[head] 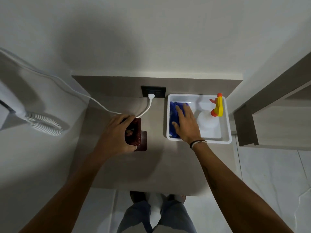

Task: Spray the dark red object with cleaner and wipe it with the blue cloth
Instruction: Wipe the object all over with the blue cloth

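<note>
Two hands are out over a grey-brown counter [156, 165], and we go left to right. Far left, a white wall-mounted appliance [10, 105] is cut off by the frame edge; we can't tell what it is. Its coiled cord [45, 123] hangs beside it, and a straight white cable [84, 95] runs across to a plug in the black wall socket [153, 91].

Our left hand [116, 133] is wrapped around the dark red object [136, 132], fingers clamped on its left side. The object sits on the counter just below the socket. It looks like a block with a hollow and a flat piece under it; the hand hides much of it, and the dim light makes its shape unclear.

Right of that, a white tray [198, 142] holds the blue cloth [173, 118] on its left side and a white spray bottle [208, 122] with a yellow-and-orange trigger head on its right. Our right hand [186, 123] lies flat on the cloth, fingers spread, not closed on it, covering its right part. A wristband [197, 143] crosses the tray's near rim.

Far right, a wooden shelf edge [269, 115] is cut off by the frame.
</note>
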Demonstrator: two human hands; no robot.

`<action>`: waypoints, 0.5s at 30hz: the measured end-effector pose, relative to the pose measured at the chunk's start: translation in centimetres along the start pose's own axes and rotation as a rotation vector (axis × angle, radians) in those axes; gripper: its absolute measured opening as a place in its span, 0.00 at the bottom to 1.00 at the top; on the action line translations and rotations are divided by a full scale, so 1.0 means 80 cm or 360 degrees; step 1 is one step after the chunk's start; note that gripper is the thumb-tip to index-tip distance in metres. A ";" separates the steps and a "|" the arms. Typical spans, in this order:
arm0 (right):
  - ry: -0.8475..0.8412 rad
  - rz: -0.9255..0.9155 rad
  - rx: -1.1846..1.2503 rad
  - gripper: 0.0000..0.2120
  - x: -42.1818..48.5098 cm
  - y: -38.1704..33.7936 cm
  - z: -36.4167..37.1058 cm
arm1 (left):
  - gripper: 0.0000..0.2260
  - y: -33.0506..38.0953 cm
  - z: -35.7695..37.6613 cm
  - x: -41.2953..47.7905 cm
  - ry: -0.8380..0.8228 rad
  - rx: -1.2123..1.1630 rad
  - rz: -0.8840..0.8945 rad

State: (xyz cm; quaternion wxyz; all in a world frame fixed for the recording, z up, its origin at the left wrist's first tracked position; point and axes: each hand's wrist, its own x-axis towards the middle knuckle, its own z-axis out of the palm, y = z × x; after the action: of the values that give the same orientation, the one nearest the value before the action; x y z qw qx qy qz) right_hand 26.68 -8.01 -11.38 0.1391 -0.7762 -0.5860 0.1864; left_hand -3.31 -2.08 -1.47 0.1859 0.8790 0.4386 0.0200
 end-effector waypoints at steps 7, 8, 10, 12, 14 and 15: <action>-0.0418 0.0217 -0.0276 0.38 0.036 0.007 0.036 | 0.47 -0.005 0.008 0.003 0.0051 -0.0048 0.0046; -0.0389 0.0222 -0.0284 0.38 0.036 0.005 0.038 | 0.47 -0.005 0.007 0.003 0.0057 -0.0060 0.0041; -0.0313 0.0192 -0.0327 0.40 0.033 0.003 0.035 | 0.47 -0.005 0.006 0.003 0.0067 -0.0079 0.0037; -0.0249 0.0181 -0.0321 0.40 0.027 0.003 0.029 | 0.47 -0.005 0.006 0.001 0.0088 -0.0079 0.0057; -0.0152 0.0186 -0.0201 0.39 0.015 0.000 0.023 | 0.47 -0.010 0.005 -0.002 0.0103 -0.0108 0.0050; -0.0063 0.0191 -0.0098 0.37 0.007 -0.004 0.020 | 0.48 -0.014 0.004 -0.004 0.0107 -0.0142 0.0024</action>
State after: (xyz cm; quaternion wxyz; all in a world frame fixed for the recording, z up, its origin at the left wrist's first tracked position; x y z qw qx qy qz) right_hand 25.84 -7.39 -12.75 0.0922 -0.8100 -0.5466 0.1916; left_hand -4.31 -1.86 -2.11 0.2100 0.8719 0.4368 0.0704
